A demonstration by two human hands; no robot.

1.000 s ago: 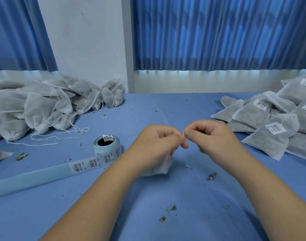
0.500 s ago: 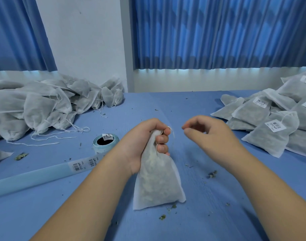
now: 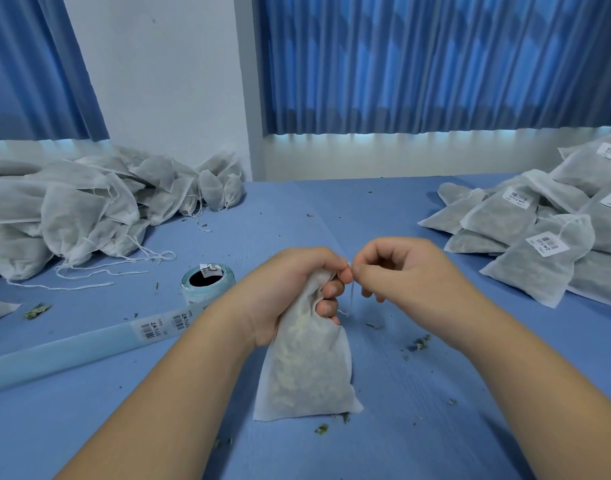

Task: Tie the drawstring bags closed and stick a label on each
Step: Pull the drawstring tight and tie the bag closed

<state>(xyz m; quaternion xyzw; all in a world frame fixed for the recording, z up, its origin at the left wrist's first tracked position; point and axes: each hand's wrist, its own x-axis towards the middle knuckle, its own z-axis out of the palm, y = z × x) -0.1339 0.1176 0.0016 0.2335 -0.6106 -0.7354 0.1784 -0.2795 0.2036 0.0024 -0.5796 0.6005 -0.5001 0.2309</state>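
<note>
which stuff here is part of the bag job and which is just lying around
Job: bag, left hand gripping its neck, right hand pinching the drawstring, label roll, unlabelled pile, labelled pile.
Lying about: leaf crumbs, curtains.

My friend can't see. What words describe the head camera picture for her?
A person's left hand grips the neck of a filled white drawstring bag resting on a blue table, while the right hand pinches its string. A label roll and unlabelled bags lie on the left, labelled bags on the right.

Blue curtains (image 3: pixel 435 64), perhaps herb crumbs (image 3: pixel 418 342) on table (image 3: pixel 418 445)
</note>
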